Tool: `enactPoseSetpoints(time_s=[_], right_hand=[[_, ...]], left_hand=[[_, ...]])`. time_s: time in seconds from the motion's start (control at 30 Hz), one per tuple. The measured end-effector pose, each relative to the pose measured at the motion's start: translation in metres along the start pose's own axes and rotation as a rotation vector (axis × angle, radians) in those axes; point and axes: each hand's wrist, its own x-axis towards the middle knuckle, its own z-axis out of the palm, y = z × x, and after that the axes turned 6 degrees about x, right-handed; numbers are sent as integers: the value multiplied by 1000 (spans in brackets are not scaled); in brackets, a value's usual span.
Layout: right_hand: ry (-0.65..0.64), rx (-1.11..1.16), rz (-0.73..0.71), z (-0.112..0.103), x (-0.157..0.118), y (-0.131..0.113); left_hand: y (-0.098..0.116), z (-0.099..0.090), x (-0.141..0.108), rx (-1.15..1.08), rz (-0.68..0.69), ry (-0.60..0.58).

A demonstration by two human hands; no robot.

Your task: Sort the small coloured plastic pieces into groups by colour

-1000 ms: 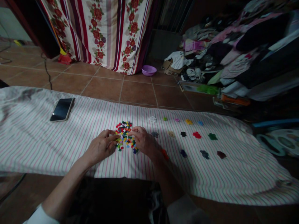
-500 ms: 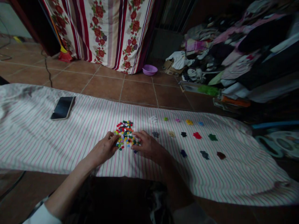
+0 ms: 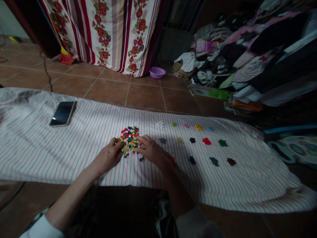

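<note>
A heap of tiny multicoloured blocks (image 3: 129, 135) lies on the striped cloth (image 3: 94, 122) between my hands. My left hand (image 3: 111, 153) rests at the heap's left edge, its fingers curled together; whatever they hold is too small to make out. From the right, my right hand (image 3: 148, 148) reaches over the heap's edge with thumb and fingers apart, touching the blocks. A few dark blue blocks (image 3: 141, 159) lie just below its fingertips. Right of it are small single-colour piles, among them white (image 3: 160, 125), red (image 3: 206, 141), green (image 3: 223, 142) and brown (image 3: 231, 161).
A phone (image 3: 63, 113) lies on the cloth at the left. Beyond the cloth's far edge, a purple basin (image 3: 157, 72) sits on the tiled floor by a floral curtain (image 3: 114, 36). Clothes (image 3: 232, 49) are heaped at the right. My right forearm partly covers another red pile (image 3: 172, 160).
The whole view has shifted slightly. My right hand has drawn a little up and left over the heap, showing more dark blue blocks. My left hand stays at the heap's left edge.
</note>
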Motion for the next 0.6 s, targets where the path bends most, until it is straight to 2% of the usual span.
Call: enactPoseSetpoints(time_s=[0.17, 0.33, 0.47, 0.6], right_hand=[[52, 109, -83, 4, 5, 2], [117, 120, -178, 1, 5, 5], [191, 58, -161, -3, 5, 6], [267, 85, -106, -6, 7, 8]], left_hand=[[-1, 1, -1, 32, -4, 37], [6, -10, -1, 98, 9, 66], [30, -12, -4, 155, 81, 83], [65, 7, -13, 106, 222, -11]])
